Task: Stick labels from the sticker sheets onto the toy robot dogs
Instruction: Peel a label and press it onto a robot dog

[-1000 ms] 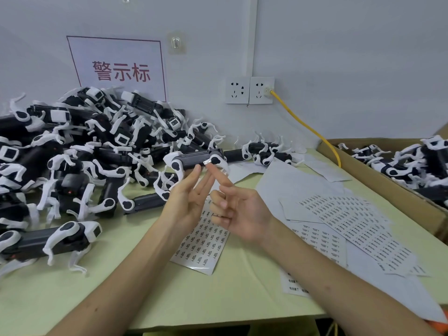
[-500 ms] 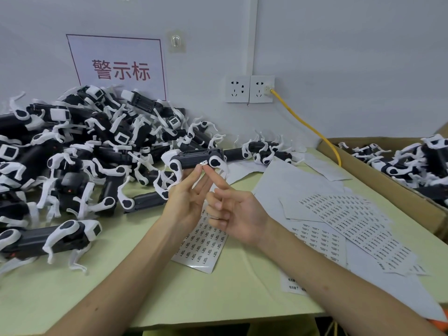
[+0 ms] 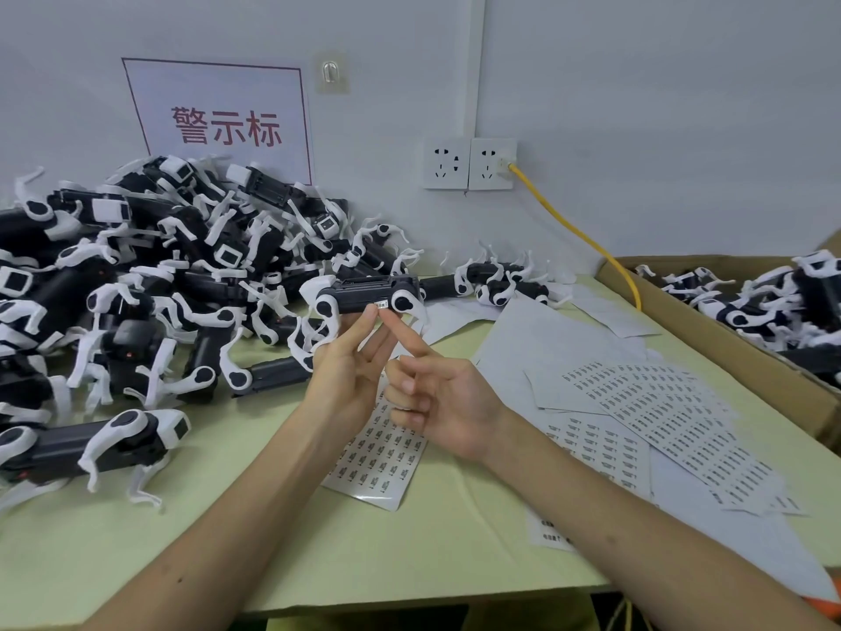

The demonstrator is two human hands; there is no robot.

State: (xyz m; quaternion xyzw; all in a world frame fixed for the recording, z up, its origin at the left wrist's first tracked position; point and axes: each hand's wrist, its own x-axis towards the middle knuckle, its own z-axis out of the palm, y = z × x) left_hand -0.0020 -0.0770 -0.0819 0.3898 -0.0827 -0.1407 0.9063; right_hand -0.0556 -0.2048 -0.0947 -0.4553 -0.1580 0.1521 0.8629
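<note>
A black toy robot dog with white legs (image 3: 369,290) lies at the near edge of the pile. My left hand (image 3: 348,373) is raised just below it, fingers straight and pointing up, thumb hidden. My right hand (image 3: 443,400) points its straight index finger at the same spot, with its other fingers curled. A tiny white label (image 3: 381,305) sits where the two fingertips meet, against the dog's lower edge. I cannot tell whether it is stuck to the dog. A sticker sheet (image 3: 380,462) lies on the table under my hands.
A big heap of robot dogs (image 3: 136,284) fills the left of the green table (image 3: 432,553). More sticker sheets (image 3: 660,416) spread out on the right. A cardboard box (image 3: 710,352) with dogs stands far right. A yellow cable (image 3: 573,234) runs from the wall socket.
Both hands have moved a little up and away from me, bringing the label from in front of the dog to its lower edge.
</note>
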